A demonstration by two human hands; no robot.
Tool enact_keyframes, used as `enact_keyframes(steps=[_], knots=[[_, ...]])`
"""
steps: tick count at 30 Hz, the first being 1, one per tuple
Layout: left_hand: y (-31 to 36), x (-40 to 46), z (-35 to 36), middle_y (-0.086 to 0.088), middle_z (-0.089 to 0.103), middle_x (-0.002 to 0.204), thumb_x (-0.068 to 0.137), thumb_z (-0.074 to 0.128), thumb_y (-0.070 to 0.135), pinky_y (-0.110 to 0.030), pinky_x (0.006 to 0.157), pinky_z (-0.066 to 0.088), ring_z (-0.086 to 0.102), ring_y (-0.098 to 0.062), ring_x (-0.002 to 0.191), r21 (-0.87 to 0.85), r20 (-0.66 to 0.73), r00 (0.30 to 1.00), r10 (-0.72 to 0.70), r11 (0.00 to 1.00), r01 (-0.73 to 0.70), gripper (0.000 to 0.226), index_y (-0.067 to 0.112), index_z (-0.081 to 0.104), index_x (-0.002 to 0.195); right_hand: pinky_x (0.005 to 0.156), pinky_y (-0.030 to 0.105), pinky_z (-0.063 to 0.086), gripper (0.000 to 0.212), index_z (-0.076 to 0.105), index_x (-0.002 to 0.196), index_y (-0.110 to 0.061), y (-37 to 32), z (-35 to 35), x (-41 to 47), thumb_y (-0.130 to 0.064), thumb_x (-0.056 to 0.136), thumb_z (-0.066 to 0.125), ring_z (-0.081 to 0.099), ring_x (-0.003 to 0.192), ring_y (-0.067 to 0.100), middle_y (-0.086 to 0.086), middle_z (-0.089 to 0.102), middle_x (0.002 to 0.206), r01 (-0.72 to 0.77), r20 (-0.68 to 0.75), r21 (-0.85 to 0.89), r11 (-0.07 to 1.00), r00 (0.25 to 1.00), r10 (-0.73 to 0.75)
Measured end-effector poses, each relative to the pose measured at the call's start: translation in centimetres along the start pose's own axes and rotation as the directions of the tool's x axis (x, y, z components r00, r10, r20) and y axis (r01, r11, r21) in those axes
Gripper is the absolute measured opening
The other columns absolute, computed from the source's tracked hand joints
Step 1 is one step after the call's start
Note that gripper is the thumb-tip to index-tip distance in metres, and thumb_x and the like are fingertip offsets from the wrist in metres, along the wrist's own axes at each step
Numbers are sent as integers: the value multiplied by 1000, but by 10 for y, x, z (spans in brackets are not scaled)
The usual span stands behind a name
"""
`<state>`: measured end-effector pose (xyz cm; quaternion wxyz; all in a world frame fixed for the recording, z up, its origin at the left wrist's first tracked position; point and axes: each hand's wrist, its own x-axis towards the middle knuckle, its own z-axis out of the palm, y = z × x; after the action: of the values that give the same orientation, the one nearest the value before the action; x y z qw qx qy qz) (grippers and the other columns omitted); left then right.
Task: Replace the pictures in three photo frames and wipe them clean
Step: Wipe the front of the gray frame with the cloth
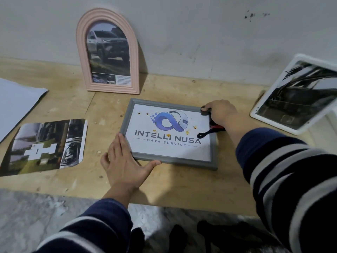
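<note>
A grey photo frame (127, 114) lies flat on the wooden table (182, 185), holding a logo print with small brown spots on its glass. My left hand (122, 161) presses flat on the frame's near left corner, fingers straight. My right hand (220, 112) grips a dark cloth or small wiper with a red part and a black strap (205, 133) at the frame's far right corner. A pink arched frame (107, 88) with a truck picture leans on the wall behind. A white frame (259, 108) stands tilted at the right.
A loose cut photo print (45, 145) lies at the left, with a white sheet (16, 103) beyond it. The grey wall (200, 42) runs close behind the table. Grey floor shows below the table's near edge.
</note>
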<state>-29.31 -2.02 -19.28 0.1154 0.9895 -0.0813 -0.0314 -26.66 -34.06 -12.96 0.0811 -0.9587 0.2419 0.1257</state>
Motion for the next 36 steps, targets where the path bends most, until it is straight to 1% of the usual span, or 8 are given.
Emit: enact_keyframes(steps=[4,8,13,18,22,26,31,36], knots=[[1,0,0,-5,11,160,51,25,101,-45,109,15,15,-21,142,6,-9,1000,-1,1000,2,139,9,2,153,95,37,49,53,58,129,-28,8,10,-12,0,87,41,55,112,32,9,58,128,-44,-44,81,996,998,48],[1,1,0,-5,12,160,52,29,100,-46,108,16,16,-22,142,1,-12,1000,6,1000,-6,138,8,4,153,80,29,46,46,55,134,-22,3,31,-31,-5,93,42,56,107,30,10,55,122,-78,-79,43,996,994,81],[0,-1,0,-7,13,159,53,29,100,-47,107,17,18,-24,141,-1,-15,1000,23,1000,-23,137,8,7,152,78,29,48,26,63,114,-13,-2,12,-38,-18,93,49,60,102,27,6,63,114,-199,26,92,976,980,197],[3,0,0,-9,16,158,54,34,98,-48,106,19,21,-26,139,-29,-39,999,35,999,-36,133,11,11,151,72,31,43,23,51,117,-12,-19,-4,-23,-15,94,49,58,98,33,13,63,112,-55,-126,223,973,988,84],[3,1,4,-9,17,157,55,36,97,-48,104,19,23,-27,137,-23,-59,998,37,999,-39,131,11,13,151,77,27,44,33,64,117,-18,-39,19,-11,-7,94,42,57,106,30,10,64,115,-24,-182,218,976,981,65],[4,3,6,-7,15,158,56,37,97,-48,103,19,22,-26,138,3,-64,997,33,999,-33,131,12,11,152,91,26,46,39,62,126,-22,-46,43,-12,-6,97,42,55,114,23,2,56,129,-12,-160,158,987,986,37],[4,1,4,-8,14,158,56,36,97,-48,103,19,21,-26,138,0,-55,998,27,1000,-27,131,12,11,152,70,28,41,43,59,129,-28,-46,49,-32,-7,95,43,56,106,25,2,53,121,-28,-87,133,991,995,40],[6,0,0,-8,14,158,56,34,97,-47,102,16,19,-25,138,-9,-31,999,30,1000,-30,132,11,11,152,68,26,40,42,65,121,-23,-54,50,-66,-5,91,43,59,104,24,1,60,121,-73,36,128,989,997,69]])
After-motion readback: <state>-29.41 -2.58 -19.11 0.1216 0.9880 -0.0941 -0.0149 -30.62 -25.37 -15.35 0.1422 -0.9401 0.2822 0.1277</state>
